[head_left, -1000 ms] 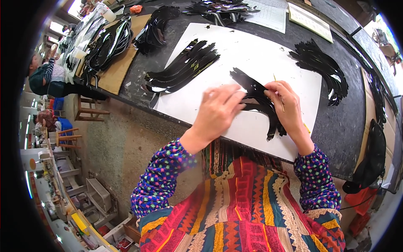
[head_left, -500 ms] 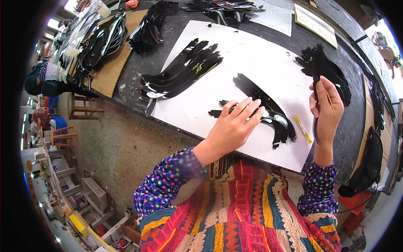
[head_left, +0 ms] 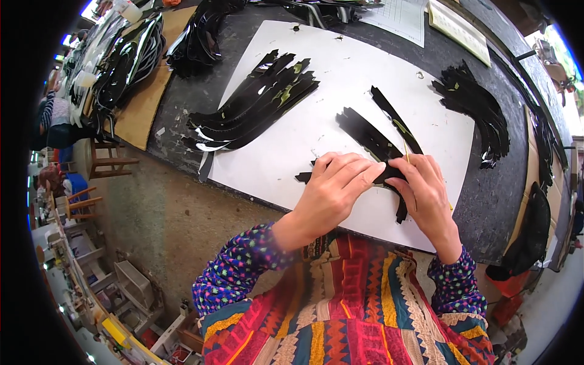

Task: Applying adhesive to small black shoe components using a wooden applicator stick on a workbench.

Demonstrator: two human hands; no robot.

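Note:
Close together over the white sheet (head_left: 347,67), both my hands work at flat black curved strips (head_left: 368,131) that look like glossy leather or plastic. My left hand (head_left: 334,191) has its fingers closed together on these strips, the tips at their inner edge. In my right hand (head_left: 429,198), thumb and fingers pinch at the same place. A single narrow black strip (head_left: 394,115) stands up out of the right hand, with a thin yellowish stick (head_left: 406,149) beside it. What lies between the fingertips is partly hidden.
On the left of the sheet a fanned pile of black strips (head_left: 255,103) rests; another pile (head_left: 477,112) is at the right. More bundles (head_left: 204,39) lie at the back. A ruled paper (head_left: 398,21) and a booklet (head_left: 459,30) lie far off. A wooden stool (head_left: 103,161) stands at left.
My right hand has come leftward from the right pile to my left hand, bringing a narrow black strip and the stick. My left fingers have drawn closer together.

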